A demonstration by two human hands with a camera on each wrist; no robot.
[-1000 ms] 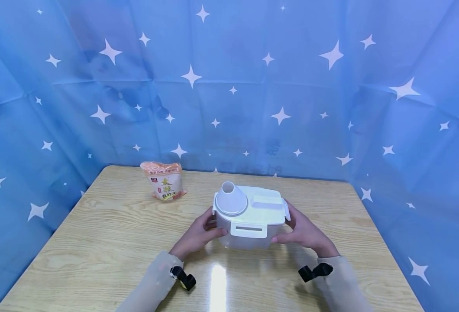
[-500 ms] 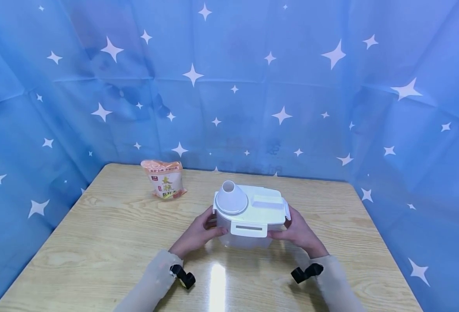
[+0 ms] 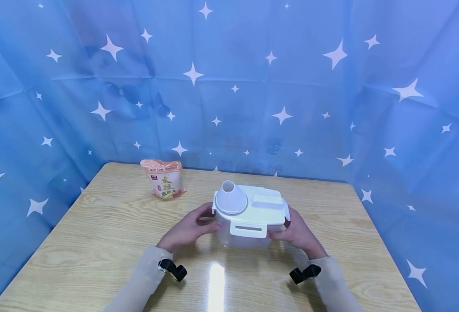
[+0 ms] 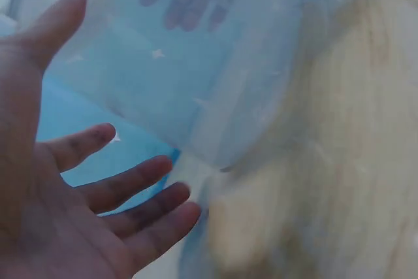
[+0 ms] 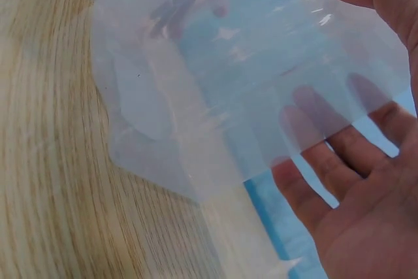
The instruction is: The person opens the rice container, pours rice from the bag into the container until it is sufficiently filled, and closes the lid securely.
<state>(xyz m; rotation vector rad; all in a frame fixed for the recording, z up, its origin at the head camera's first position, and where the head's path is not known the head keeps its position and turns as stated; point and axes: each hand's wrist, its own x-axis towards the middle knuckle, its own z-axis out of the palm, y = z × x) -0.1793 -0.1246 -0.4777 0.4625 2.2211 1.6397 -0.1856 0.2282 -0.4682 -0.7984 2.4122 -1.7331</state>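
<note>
A translucent plastic storage container (image 3: 245,241) with a white lid (image 3: 256,217) is at the middle of the table in the head view. A white cone-shaped spout (image 3: 231,202) rises from the lid's left part, and a clip hangs down at the front. My right hand (image 3: 298,230) holds the container's right end; in the right wrist view its fingertips (image 5: 307,106) show through the wall, with the thumb on the opposite side. At the left end, my left hand (image 3: 188,227) has its fingers spread and relaxed, a small gap from the wall in the left wrist view.
An orange and white printed food bag (image 3: 165,180) stands at the back left of the wooden table (image 3: 108,242). Behind and at both sides hangs a blue curtain (image 3: 229,99) with white stars. Each sleeve carries a black wrist strap.
My left hand has loosened from the container and drawn back to the left. My right hand has shifted slightly left, its thumb farther onto the front. The container stays in place.
</note>
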